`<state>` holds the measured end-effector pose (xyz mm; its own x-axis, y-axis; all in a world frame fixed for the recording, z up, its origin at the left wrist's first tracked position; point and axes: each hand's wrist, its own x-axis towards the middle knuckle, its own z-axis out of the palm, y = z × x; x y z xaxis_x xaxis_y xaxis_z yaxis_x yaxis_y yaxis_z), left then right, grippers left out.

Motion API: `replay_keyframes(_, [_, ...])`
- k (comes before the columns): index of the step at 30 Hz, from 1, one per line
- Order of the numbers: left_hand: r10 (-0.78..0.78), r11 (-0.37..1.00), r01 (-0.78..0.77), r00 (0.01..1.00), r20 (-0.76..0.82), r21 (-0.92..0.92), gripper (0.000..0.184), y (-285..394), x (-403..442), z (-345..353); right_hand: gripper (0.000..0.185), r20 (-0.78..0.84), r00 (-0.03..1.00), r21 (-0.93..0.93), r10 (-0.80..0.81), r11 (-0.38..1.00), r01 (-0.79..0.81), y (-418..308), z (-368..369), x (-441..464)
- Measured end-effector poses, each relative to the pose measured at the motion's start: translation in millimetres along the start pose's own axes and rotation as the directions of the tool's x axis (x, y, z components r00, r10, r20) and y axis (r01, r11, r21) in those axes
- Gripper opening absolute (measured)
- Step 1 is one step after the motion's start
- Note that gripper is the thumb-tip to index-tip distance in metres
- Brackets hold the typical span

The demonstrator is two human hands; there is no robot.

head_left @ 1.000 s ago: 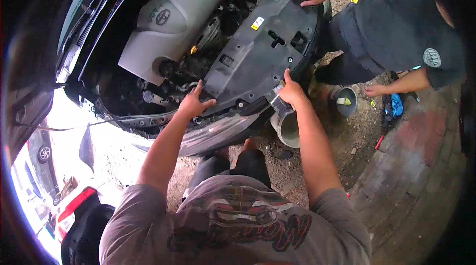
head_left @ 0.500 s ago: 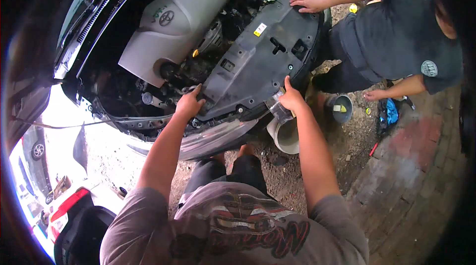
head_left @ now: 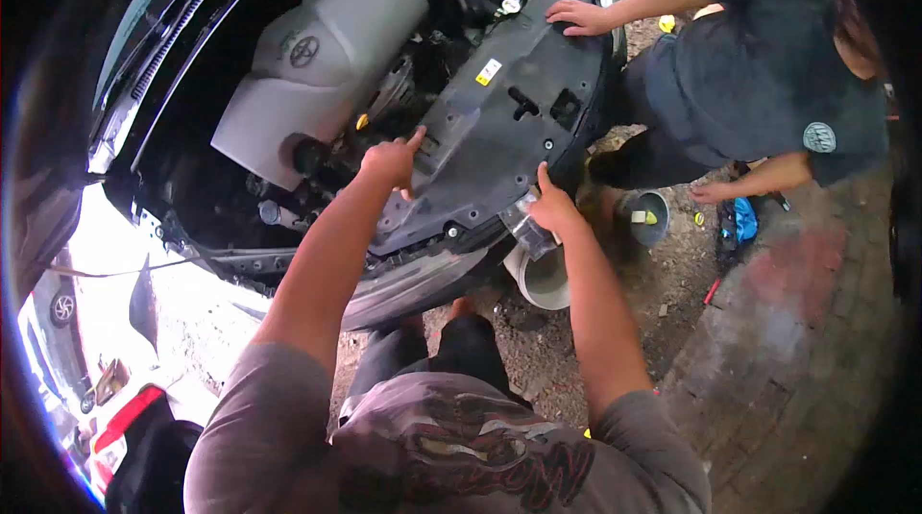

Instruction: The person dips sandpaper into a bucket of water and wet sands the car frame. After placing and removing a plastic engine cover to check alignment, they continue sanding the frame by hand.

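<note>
I stand at the near end of a long black plastic panel (head_left: 471, 144) that lies over the front of a car's open engine bay. My left hand (head_left: 389, 166) is at the panel's engine-side edge, nothing visible in it, the index finger stretched out toward the panel and the thumb held wide of it; I cannot tell whether the fingertip touches. My right hand (head_left: 552, 209) is at the panel's outer edge, thumb up and pointing along it, the other fingers mostly hidden. A clear packet (head_left: 528, 228) sits right against that hand, and I cannot tell whether I grip it. Across the panel from my right hand is the grey engine cover (head_left: 331, 53), with a small yellow handle (head_left: 362, 122) between cover and panel. A white and yellow label (head_left: 488, 71) is stuck on the panel. At the panel's far end, a co-worker's hand (head_left: 579, 17) rests flat on it. On the ground beyond the panel's outer edge stand a white bucket (head_left: 547, 291) and a dark bucket (head_left: 653, 232).
</note>
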<state>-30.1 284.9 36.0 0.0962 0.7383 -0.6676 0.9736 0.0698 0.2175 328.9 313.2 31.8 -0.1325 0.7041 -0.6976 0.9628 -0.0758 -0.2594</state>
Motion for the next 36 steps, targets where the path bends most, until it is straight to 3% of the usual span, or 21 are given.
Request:
replay_keyframes(1, [-0.03, 0.999, 0.028, 0.998, 0.063, 0.033, 0.162, 0.7, 5.4, -3.8, 0.108, 0.011, 1.0, 0.028, -0.016, 0.999, 0.016, -1.0, -1.8, -2.5])
replay_keyframes(6, [0.009, 1.0, -0.009, 1.0, -0.014, 0.01, 0.158, -9.3, 16.5, 1.5, 0.108, 0.023, 1.0, 0.019, -0.02, 1.0, 0.019, -1.9, -0.1, -1.0])
replay_keyframes(8, [-0.084, 0.996, 0.085, 0.984, 0.159, 0.003, 0.146, -2.0, 25.9, -19.9, 0.107, 0.017, 0.999, 0.004, -0.033, 0.999, 0.033, 4.0, 0.5, 6.9])
replay_keyframes(15, [-0.091, 0.995, 0.099, 0.975, 0.204, -0.029, 0.116, 8.8, 26.2, -40.1, 0.105, 0.037, 0.999, 0.022, 0.001, 1.0, -0.002, -4.1, -9.4, -2.0])
replay_keyframes(17, [-0.02, 0.994, 0.019, 1.0, 0.012, 0.103, 0.107, 7.5, 38.2, -24.5, 0.105, 0.038, 0.999, 0.014, 0.003, 1.0, -0.004, -6.5, -11.6, -5.4])
replay_keyframes(21, [-0.028, 0.984, 0.033, 0.999, -0.031, 0.175, 0.108, 31.3, 46.3, -39.4, 0.106, 0.091, 0.996, 0.01, 0.012, 1.0, -0.013, -2.4, -12.7, -1.7])
replay_keyframes(23, [0.001, 1.0, -0.006, 0.93, -0.368, -0.012, 0.095, 57.4, 50.1, -62.1, 0.106, 0.066, 0.998, 0.024, -0.01, 1.0, 0.008, 1.1, -11.3, -1.3])
replay_keyframes(25, [-0.007, 0.997, -0.019, 0.935, -0.355, -0.068, 0.102, 81.2, 58.7, -83.3, 0.105, 0.106, 0.994, 0.039, 0.002, 0.999, -0.006, -3.4, -16.1, -5.2])
replay_keyframes(28, [-0.041, 0.999, 0.043, 0.941, -0.336, 0.001, 0.114, 106.2, 77.1, -100.3, 0.104, 0.053, 0.998, 0.046, -0.02, 0.999, 0.017, -1.2, -9.7, -11.0])
replay_keyframes(31, [-0.187, 0.95, 0.127, 0.963, -0.194, -0.285, 0.128, 119.1, 110.1, -97.8, 0.107, 0.025, 0.999, 0.072, -0.034, 0.997, 0.032, 2.8, -12.0, -12.4])
replay_keyframes(36, [-0.159, 0.953, 0.088, 0.96, -0.232, -0.289, 0.133, 112.4, 125.4, -95.5, 0.11, 0.04, 0.998, 0.113, -0.054, 0.992, 0.05, 10.9, -8.6, -8.5])
